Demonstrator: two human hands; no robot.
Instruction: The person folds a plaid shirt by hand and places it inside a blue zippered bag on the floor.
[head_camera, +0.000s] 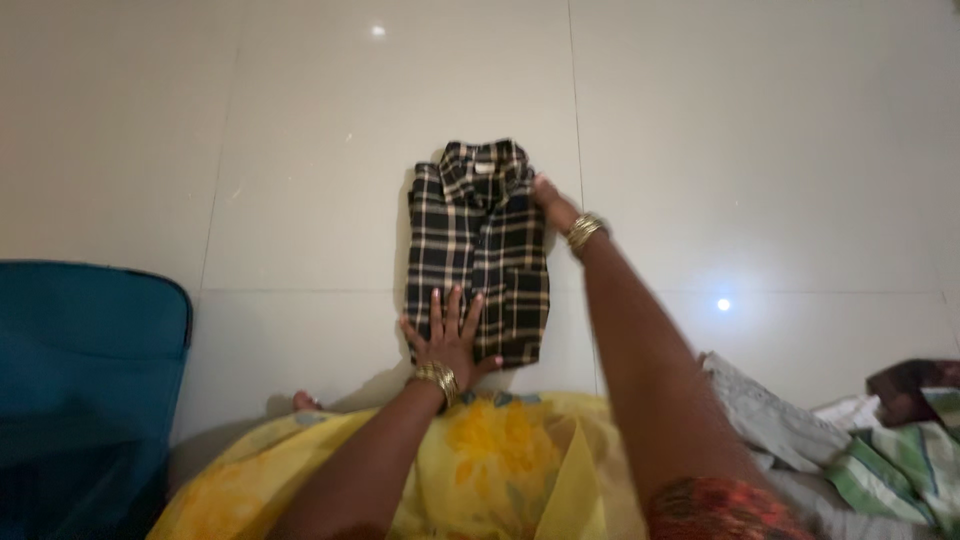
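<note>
Folded black-and-cream plaid cotton shirt (478, 255) on the pale glossy tiled floor (750, 150) — long axis running straight away from the left hand (447, 340), fingers spread flat on its near hem — right hand (552, 203) grips its far right edge by the collar.

Glossy pale floor tiles (760, 150), light glare spots; blue suitcase (85, 380) left; clothes pile (860, 440) right.
</note>
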